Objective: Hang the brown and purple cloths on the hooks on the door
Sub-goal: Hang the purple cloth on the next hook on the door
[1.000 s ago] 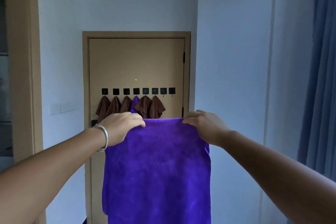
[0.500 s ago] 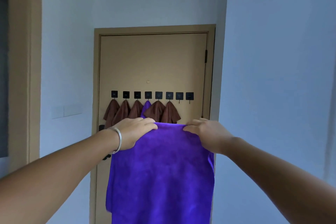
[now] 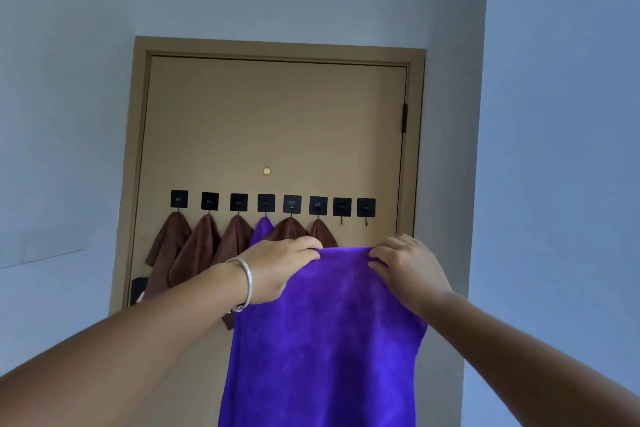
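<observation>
- Progress, judged from the row of hooks [image 3: 272, 203] on the door [image 3: 277, 121]: six of eight hooks carry a cloth, so the task looks largely done, with hanging work left.
- Hook count: eight black square-backed hooks in one line below the brass peephole [image 3: 266, 171].
- Brown cloths [image 3: 201, 250] hung: five. Counting from the door's handle-side edge, they are on hooks one, two, three, five and six.
- Purple cloth hung [image 3: 264, 230]: one, on hook four; only its top shows above the left hand.
- Bare hooks [image 3: 354, 208]: two, the pair nearest the hinge side.
- Purple cloth in hand [image 3: 325, 340]: one, spread flat and hanging in front of the door's lower half, not touching any hook.
- Left hand [image 3: 277, 267]: grip clamped on the cloth's top edge, fingers curled over it; a silver bangle [image 3: 244, 282] sits on the wrist.
- Right hand [image 3: 407, 263]: grip likewise pinching the top edge, just below the bare hooks.
- Left to do, as a judgement: raise this cloth to one bare hook. Whether further cloths wait elsewhere cannot be told.
</observation>
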Tool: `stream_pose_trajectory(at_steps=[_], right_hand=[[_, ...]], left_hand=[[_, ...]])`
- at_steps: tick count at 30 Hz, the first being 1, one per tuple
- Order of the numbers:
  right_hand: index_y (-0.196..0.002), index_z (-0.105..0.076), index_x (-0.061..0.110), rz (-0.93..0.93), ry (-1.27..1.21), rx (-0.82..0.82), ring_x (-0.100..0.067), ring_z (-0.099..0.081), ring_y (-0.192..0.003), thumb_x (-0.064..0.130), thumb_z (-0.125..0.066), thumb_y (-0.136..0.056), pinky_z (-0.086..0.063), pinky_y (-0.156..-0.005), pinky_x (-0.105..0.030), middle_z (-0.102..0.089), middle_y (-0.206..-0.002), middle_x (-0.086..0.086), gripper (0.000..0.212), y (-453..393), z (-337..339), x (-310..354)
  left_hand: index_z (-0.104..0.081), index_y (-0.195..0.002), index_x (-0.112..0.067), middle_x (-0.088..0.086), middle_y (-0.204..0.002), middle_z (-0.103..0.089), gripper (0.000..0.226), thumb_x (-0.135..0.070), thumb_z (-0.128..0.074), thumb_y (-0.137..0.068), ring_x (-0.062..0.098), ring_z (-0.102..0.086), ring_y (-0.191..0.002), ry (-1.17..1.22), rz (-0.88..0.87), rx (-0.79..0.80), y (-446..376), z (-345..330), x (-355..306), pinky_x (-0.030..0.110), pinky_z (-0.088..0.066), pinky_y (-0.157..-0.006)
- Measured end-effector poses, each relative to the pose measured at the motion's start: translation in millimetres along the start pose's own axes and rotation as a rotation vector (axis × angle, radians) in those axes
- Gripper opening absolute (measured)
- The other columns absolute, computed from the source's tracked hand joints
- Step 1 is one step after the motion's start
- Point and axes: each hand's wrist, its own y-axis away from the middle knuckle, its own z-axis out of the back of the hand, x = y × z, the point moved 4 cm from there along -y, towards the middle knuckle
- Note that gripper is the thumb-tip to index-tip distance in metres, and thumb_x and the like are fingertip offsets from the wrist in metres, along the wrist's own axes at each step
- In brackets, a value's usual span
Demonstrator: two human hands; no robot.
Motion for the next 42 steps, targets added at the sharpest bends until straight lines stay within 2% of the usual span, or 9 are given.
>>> stream_pose_trajectory(at_steps=[3,6,9,12,21,26,30,37,42], right_hand=[[-0.092,-0.068,0.021,-0.057,-0.006,0.052,-0.015,-0.058,-0.08,0.012,-0.057,-0.091,-0.049,-0.061,-0.026,-0.063,-0.091,0.005,0.013,-20.7,-33.3,-9.2],[-0.097,-0.062,0.022,-0.068,0.026,0.098,-0.018,-0.059,-0.079,0.004,-0.057,-0.087,-0.041,-0.058,-0.024,-0.059,-0.092,0.004,0.021,-34.0,-61.6,-19.7],[-0.11,-0.059,0.027,-0.034,0.034,0.155,-0.018,-0.057,-0.091,0.006,-0.056,-0.089,-0.046,-0.066,-0.025,-0.058,-0.104,0.004,0.029,-46.8,-88.9,-28.6],[-0.119,-0.057,0.028,-0.019,0.022,0.172,-0.018,-0.056,-0.101,0.006,-0.051,-0.091,-0.046,-0.075,-0.026,-0.056,-0.114,0.005,0.036,-60.0,-116.2,-41.6],[-0.127,-0.053,0.032,-0.028,0.023,0.163,-0.014,-0.053,-0.109,0.012,-0.044,-0.096,-0.049,-0.082,-0.027,-0.054,-0.121,0.009,0.038,-101.6,-202.4,-90.1],[-0.125,-0.056,0.03,-0.037,0.012,0.138,-0.014,-0.055,-0.103,0.01,-0.042,-0.095,-0.049,-0.076,-0.026,-0.057,-0.117,0.008,0.038,-140.5,-251.8,-129.9],[-0.124,-0.057,0.028,-0.062,0.016,0.127,-0.014,-0.056,-0.095,0.009,-0.042,-0.094,-0.049,-0.067,-0.029,-0.056,-0.112,0.007,0.039,-172.2,-285.4,-168.6],[-0.121,-0.057,0.024,-0.06,0.108,0.108,-0.019,-0.052,-0.095,0.007,-0.044,-0.089,-0.043,-0.065,-0.031,-0.055,-0.107,0.002,0.038,-206.4,-339.9,-214.8],[-0.094,-0.068,0.019,0.048,0.313,0.069,-0.02,-0.054,-0.076,0.011,-0.067,-0.075,-0.044,-0.068,-0.033,-0.062,-0.082,0.002,0.021,-210.4,-363.9,-212.5]], left_hand=[[-0.041,-0.137,-0.023,-0.015,-0.145,-0.025,0.067,0.009,-0.045,-0.078,0.01,-0.048,-0.114,0.018,-0.007,-0.008,-20.1,-25.2,32.9,0.026,-0.049,-0.082],[-0.036,-0.14,-0.024,-0.012,-0.147,-0.023,0.07,0.008,-0.046,-0.079,0.012,-0.044,-0.118,0.02,-0.001,0.007,-36.7,-50.5,56.6,0.026,-0.047,-0.081],[-0.029,-0.143,-0.026,-0.011,-0.149,-0.018,0.075,0.008,-0.046,-0.079,0.015,-0.04,-0.122,-0.003,-0.013,0.032,-54.5,-73.8,74.0,0.032,-0.048,-0.083],[-0.023,-0.146,-0.029,-0.009,-0.15,-0.017,0.08,0.009,-0.047,-0.079,0.017,-0.041,-0.119,-0.022,0.001,0.031,-77.6,-94.8,92.4,0.03,-0.047,-0.079],[-0.029,-0.145,-0.026,-0.011,-0.141,-0.029,0.076,0.006,-0.046,-0.078,0.016,-0.053,-0.103,0.029,0.066,0.098,-148.8,-160.6,145.0,0.032,-0.051,-0.076],[-0.036,-0.142,-0.028,-0.014,-0.138,-0.034,0.072,0.002,-0.044,-0.077,0.018,-0.054,-0.107,0.045,0.125,0.097,-203.4,-186.4,178.0,0.034,-0.049,-0.086],[-0.037,-0.14,-0.027,-0.014,-0.136,-0.033,0.069,0.0,-0.042,-0.077,0.022,-0.056,-0.101,0.048,0.176,0.104,-251.6,-207.2,198.4,0.037,-0.05,-0.081],[-0.046,-0.124,-0.019,-0.006,-0.127,-0.038,0.051,-0.003,-0.045,-0.075,0.024,-0.057,-0.095,-0.014,0.234,0.107,-313.1,-252.6,218.4,0.042,-0.052,-0.077],[-0.042,-0.131,-0.023,-0.007,-0.13,-0.036,0.056,-0.005,-0.047,-0.078,0.021,-0.056,-0.099,-0.027,0.261,0.098,-323.8,-282.1,230.1,0.041,-0.05,-0.076]])
